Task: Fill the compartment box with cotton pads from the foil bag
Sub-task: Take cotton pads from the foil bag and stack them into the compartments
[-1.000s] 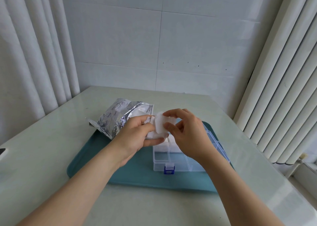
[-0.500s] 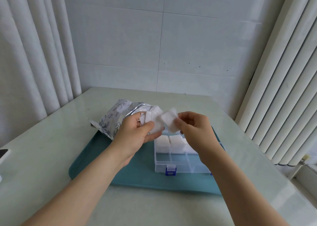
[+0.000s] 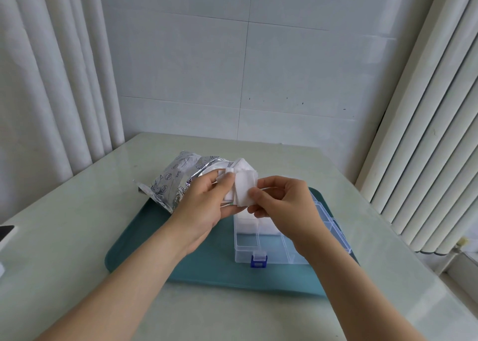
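Hands first: the left hand (image 3: 204,206) is curled round a small stack of cotton pads (image 3: 228,182), thumb pressed against the front of it, and holds it up in the air over the back part of the tray (image 3: 155,239). The right hand (image 3: 282,206) pinches a single pad (image 3: 245,190) by its right edge between thumb and forefinger, with the other fingers loosely curled underneath. That pad stands roughly upright and overlaps the stack (can't tell if it's fully clear of the stack or touching it).

Behind the left hand, the foil bag (image 3: 176,182) lies on its side, partly on the tray's back left corner and partly on the table (image 3: 77,224). Its mouth faces right toward the hands, and white shows in the opening.

The compartment box (image 3: 258,247) is clear plastic and sits open on the right half of the teal tray, right below the hands, with a blue latch (image 3: 258,261) on its near edge. Stored pads (image 3: 244,221) show white in the back row, while the near row lets the teal show through. The right wrist hides part of the box.

Pale curtains (image 3: 38,82) hang at the left, and a tiled wall (image 3: 232,69) stands behind.
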